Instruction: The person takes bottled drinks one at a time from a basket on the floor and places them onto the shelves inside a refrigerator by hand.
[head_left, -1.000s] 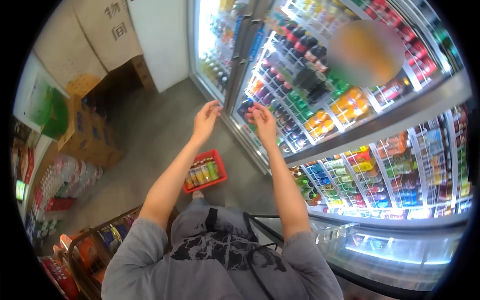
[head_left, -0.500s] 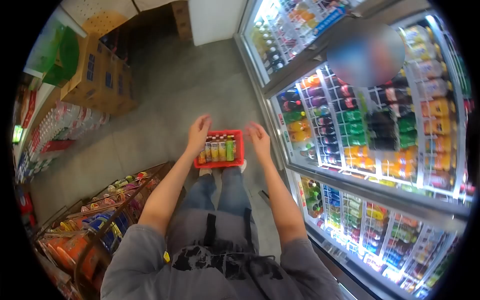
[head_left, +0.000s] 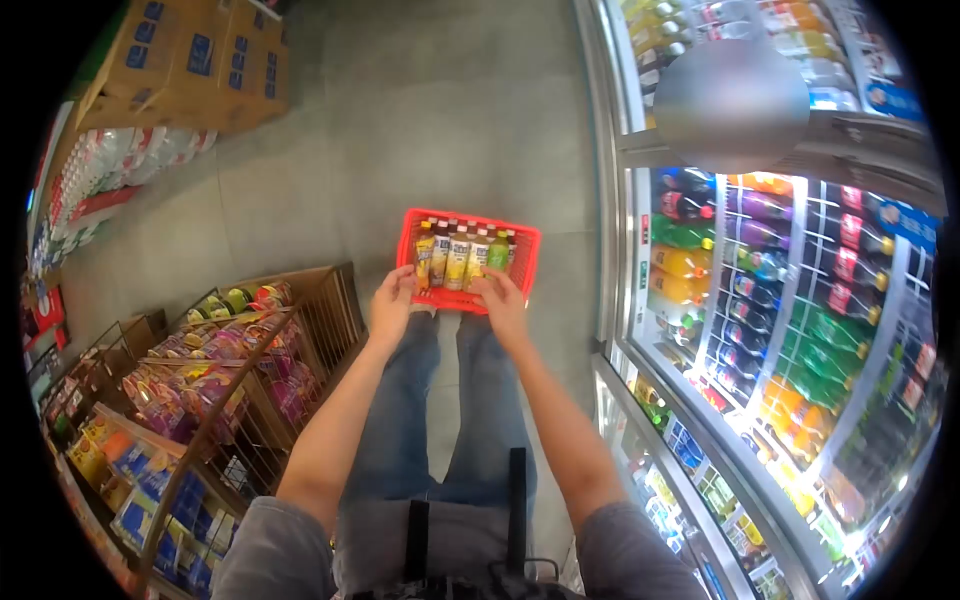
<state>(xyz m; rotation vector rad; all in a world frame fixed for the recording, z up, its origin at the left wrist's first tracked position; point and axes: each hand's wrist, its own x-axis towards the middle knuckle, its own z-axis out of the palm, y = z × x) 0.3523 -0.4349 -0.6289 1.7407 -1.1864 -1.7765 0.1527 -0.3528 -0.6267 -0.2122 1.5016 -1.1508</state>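
- Overlapping the near left corner of the red basket (head_left: 470, 217) in view, the left hand (head_left: 391, 306) has its fingers bent; whether they grip the rim or only hang above it, I cannot tell.
- The right hand (head_left: 506, 308) covers part of the near rim, fingertips in front of the bottles (head_left: 456, 262); its fingers are bent too, and I cannot tell whether they close on anything.
- The basket is between the two hands, in view just beyond the knees of the blue jeans (head_left: 402, 400), against the grey floor (head_left: 350, 150).
- Inside it the bottles sit close together, caps toward the far rim; most have yellow or pale labels, and a green bottle (head_left: 498, 250) is at the right.
- On the person's right, the lit drinks fridge (head_left: 640, 215) shows rows of bottles behind its frame, including orange and green ones.
- On the left, a rack (head_left: 228, 375) carries packaged snacks.
- Beyond the rack are cardboard cartons (head_left: 185, 65), with clear bottles (head_left: 125, 160) beside them.
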